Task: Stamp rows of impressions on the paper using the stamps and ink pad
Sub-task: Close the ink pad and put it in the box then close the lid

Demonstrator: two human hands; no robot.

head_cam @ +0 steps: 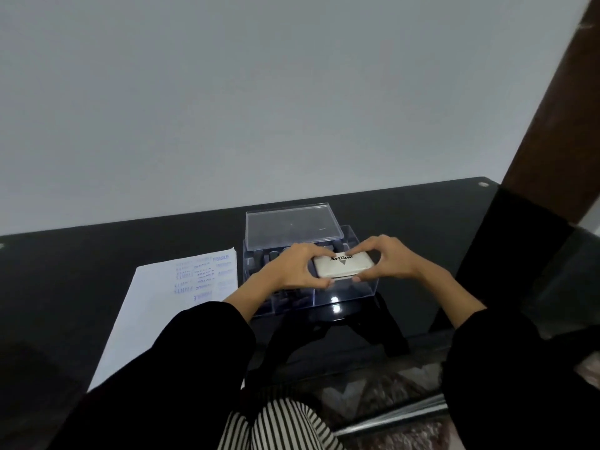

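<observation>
A closed white ink pad (342,264) with black lettering on its lid is held between both hands above a clear plastic box (344,292). My left hand (290,267) grips its left end, thumb at the front edge. My right hand (388,258) grips its right end the same way. Dark stamps (272,254) stand inside the box, partly hidden behind my left hand. A white sheet of paper (156,303) lies left of the box, with several rows of blue stamped words on its far half.
The box's clear lid (292,227) leans on the back of the box. All of this sits on a black glass table (422,228) against a pale wall. A brown post (552,108) rises at the right.
</observation>
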